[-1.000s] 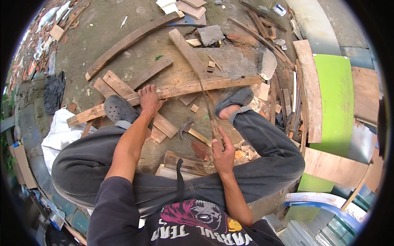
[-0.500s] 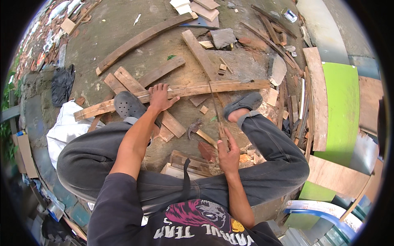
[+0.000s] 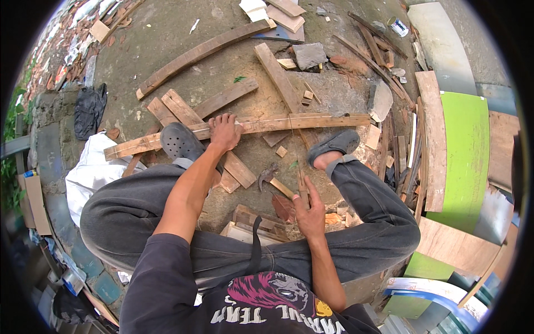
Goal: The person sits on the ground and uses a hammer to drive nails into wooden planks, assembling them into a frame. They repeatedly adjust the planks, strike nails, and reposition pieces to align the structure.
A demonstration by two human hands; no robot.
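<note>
A long wooden beam with a pale line along it lies crosswise over other planks in front of me. My left hand presses down on it, fingers curled over the far edge. My left foot, in a grey clog, rests on the beam as well. My right hand grips the wooden handle of a handsaw, whose thin blade reaches up to the beam, right of my left hand. Between my legs lies a hammer with a wooden handle, near a small wood block.
Loose planks lie beyond the beam, with a stone slab among them. My right clog stands below the beam's right part. A green board is at right, a white sack at left.
My left thumb, stretched out to the right before, is now drawn in by the fingers. The view has shifted slightly. The saw blade is still at the beam.
</note>
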